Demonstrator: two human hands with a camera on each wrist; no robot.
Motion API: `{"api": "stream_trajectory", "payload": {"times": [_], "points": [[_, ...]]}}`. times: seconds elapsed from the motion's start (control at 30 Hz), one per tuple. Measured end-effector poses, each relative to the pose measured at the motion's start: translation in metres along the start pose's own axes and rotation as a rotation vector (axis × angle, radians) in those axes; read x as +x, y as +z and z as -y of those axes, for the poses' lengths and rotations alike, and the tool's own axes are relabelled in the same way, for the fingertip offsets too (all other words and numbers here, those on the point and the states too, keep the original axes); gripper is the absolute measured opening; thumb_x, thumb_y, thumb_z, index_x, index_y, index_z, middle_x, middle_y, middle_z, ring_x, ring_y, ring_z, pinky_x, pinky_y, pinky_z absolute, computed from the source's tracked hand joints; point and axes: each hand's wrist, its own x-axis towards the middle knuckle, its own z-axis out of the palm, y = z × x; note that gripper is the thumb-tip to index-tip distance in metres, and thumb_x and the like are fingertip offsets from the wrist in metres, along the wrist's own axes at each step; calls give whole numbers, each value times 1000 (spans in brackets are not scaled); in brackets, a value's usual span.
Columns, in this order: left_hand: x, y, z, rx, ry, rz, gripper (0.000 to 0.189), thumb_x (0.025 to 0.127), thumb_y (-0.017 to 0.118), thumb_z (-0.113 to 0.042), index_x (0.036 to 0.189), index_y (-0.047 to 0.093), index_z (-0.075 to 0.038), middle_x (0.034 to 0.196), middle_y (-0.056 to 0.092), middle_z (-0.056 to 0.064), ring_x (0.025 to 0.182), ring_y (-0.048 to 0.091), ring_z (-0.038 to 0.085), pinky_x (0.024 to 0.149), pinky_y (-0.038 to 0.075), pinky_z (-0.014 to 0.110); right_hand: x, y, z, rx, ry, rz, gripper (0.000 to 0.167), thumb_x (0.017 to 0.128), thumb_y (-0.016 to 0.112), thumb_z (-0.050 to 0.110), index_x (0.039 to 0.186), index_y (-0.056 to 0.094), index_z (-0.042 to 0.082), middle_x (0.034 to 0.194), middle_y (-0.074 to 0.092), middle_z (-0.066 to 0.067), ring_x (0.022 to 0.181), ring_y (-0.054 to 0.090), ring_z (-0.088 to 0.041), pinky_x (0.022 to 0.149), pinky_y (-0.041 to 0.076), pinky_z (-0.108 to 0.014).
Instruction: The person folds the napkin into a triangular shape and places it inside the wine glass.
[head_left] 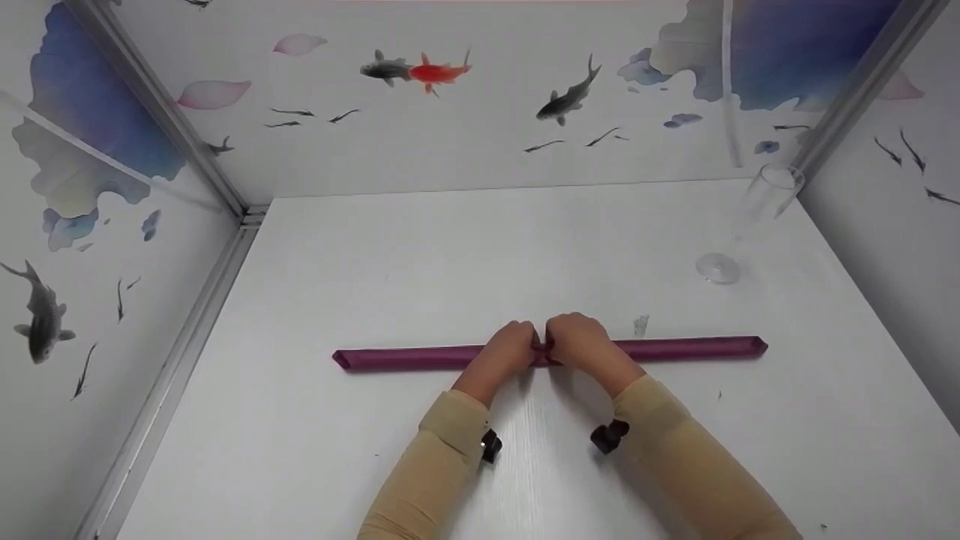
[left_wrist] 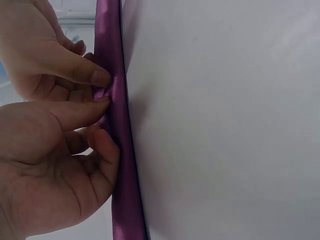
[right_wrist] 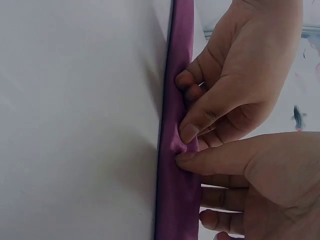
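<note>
A long strip of folded purple satiny cloth (head_left: 694,348) lies across the white table from left to right. Both hands meet at its middle. The left hand (head_left: 511,348) pinches the cloth between thumb and fingers, and close beside it the right hand (head_left: 579,343) pinches it too. In the left wrist view the two thumbs press on the purple cloth (left_wrist: 127,200) almost tip to tip. Small creases show between the thumbs in the right wrist view, where the cloth (right_wrist: 177,210) runs top to bottom. Its ends are folded to slanted points.
A clear stemmed glass (head_left: 772,191) stands at the back right, its round foot (head_left: 718,268) nearer the front. A small clear piece (head_left: 640,325) lies just behind the cloth, right of the hands. Printed walls with fish enclose the white table (head_left: 450,262) at the back and sides.
</note>
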Motion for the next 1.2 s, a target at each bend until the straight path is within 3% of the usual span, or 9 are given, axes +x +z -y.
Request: {"api": "stream_trajectory", "payload": {"times": [0.13,0.27,0.5,0.7,1.03,1.2], "points": [[-2,0,-4,29,-60,-29,12,89,70,-13,99,71,-6,95,69,4,90,63,18,80,51,31,-1,0,0,-15,-59,-47,10,81,75,12,88,73,5,81,68,-6,75,55,-27,71,48,-44],[-3,1,-6,77,-111,-81,11,85,75,-18,95,76,-13,92,70,0,86,65,17,73,53,33,-1,2,2,15,-62,-51,16,80,79,14,92,75,6,85,70,-7,79,57,-28,73,48,-45],[-7,1,-5,153,-87,-159,10,83,77,-24,91,77,-17,86,71,-4,84,64,21,70,52,36,1,8,3,117,-41,-29,19,78,82,18,80,67,6,75,61,-2,70,55,-19,68,49,-38],[-11,-1,0,162,-60,-129,10,82,78,-18,92,76,-18,87,69,-4,85,64,17,72,53,34,1,10,6,123,-29,-28,18,80,81,16,78,64,9,69,56,1,66,49,-18,66,47,-36],[-18,-10,7,169,-92,-75,19,74,85,-17,92,76,-16,91,70,-2,85,64,16,72,53,34,2,11,12,87,-28,-3,15,81,79,17,90,70,9,80,64,-1,74,56,-19,73,50,-38],[-18,-11,6,179,-114,-84,14,78,83,-21,85,73,-15,86,68,-2,78,61,15,68,53,34,6,14,19,84,-44,-32,14,81,77,16,82,65,9,74,58,-1,68,48,-18,66,47,-37]]}}
